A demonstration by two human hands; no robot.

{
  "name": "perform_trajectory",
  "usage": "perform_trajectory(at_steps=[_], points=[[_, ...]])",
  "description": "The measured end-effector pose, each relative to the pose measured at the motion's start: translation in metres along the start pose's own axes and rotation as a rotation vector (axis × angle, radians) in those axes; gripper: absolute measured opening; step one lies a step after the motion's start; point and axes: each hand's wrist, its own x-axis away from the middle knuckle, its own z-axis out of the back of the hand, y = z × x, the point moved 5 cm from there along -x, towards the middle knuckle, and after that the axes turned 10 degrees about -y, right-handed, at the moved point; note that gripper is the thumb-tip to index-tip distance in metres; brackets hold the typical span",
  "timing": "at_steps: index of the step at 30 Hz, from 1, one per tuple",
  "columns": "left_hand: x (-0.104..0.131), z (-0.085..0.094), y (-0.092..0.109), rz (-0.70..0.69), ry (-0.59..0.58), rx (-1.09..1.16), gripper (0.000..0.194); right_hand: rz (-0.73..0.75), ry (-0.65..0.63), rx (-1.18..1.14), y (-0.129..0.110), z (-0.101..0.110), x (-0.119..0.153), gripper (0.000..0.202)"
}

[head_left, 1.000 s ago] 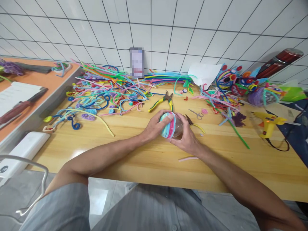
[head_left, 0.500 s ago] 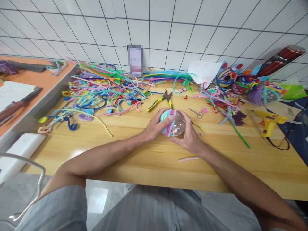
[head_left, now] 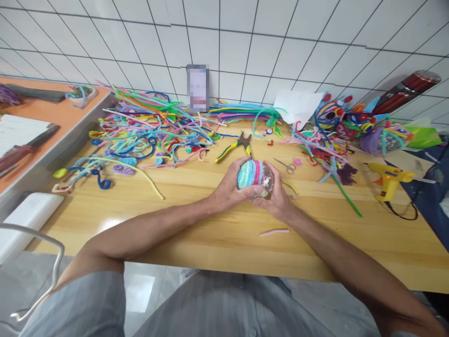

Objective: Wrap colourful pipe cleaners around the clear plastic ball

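— White tiles on the far wall (head_left: 273,42), a wooden table (head_left: 196,238) before it. What's on that?

— Pipe cleaners (head_left: 140,126) heaped at far left, a phone (head_left: 198,88) upright by the wall, a glue gun (head_left: 393,175) at right.

— And the ball?

— The ball (head_left: 249,174) is near the middle, on the near side of the pliers (head_left: 228,152), gripped between both hands. Blue and pink wrapping covers its left part; the right part is clear, with white bits showing.

— How are the hands?

— The left hand (head_left: 229,187) is curled round the wrapped part, its thumb along the ball's near side. The right hand (head_left: 278,196) cups the clear end, fingers at the right, thumb on the near side.

— What differs from half a second ago?

— That left thumb. It lay over the pink band; now it sits lower, so more wrapping shows and less of the clear part.

— Anything else?

— Pliers and scissors (head_left: 289,166) lie as before. The pink strip (head_left: 275,231), partly behind the right forearm a second ago, now shows whole.
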Motion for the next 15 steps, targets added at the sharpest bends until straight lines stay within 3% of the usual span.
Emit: perform_trajectory(at_steps=[7, 11, 15], points=[[0.001, 0.003, 0.005, -0.214, -0.029, 0.126, 0.078, -0.043, 0.077, -0.469, 0.012, 0.008, -0.006, 0.085], [0.003, 0.006, -0.003, -0.243, 0.014, -0.062, 0.08, -0.133, 0.094, -0.664, 0.013, 0.008, -0.007, 0.079], [0.004, 0.011, 0.009, -0.431, 0.069, -0.317, 0.094, -0.159, 0.074, -0.699, 0.006, 0.005, -0.008, 0.075]])
